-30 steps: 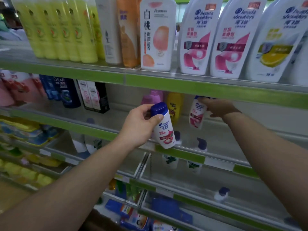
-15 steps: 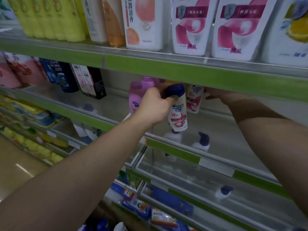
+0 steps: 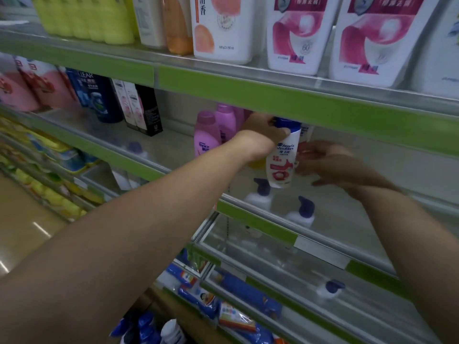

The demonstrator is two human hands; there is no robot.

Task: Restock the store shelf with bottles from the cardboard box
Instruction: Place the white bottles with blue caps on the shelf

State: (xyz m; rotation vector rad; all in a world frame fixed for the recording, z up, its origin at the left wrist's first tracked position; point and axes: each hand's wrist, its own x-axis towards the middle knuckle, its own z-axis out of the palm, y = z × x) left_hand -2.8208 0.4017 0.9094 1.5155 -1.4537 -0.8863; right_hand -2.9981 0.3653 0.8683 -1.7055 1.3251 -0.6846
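My left hand (image 3: 258, 139) grips a white shampoo bottle (image 3: 282, 160) with a blue cap and a red label, holding it upright inside the middle shelf (image 3: 260, 220), just under the green rail of the shelf above. My right hand (image 3: 327, 163) hovers beside the bottle on its right, fingers spread and relaxed, holding nothing. A second white bottle (image 3: 307, 134) of the same kind stands behind it, mostly hidden. The cardboard box is out of view.
Pink bottles (image 3: 211, 132) stand just left of my left hand, and a yellow one is hidden behind my wrist. Dark and pink boxes (image 3: 139, 105) fill the shelf's left part. Large white bottles (image 3: 298, 33) line the upper shelf. Pump bottles (image 3: 301, 212) sit one shelf down.
My left hand has carried the bottle up and deeper into the middle shelf. My right hand has let go of the rear bottle and drawn back, opening beside the held one.
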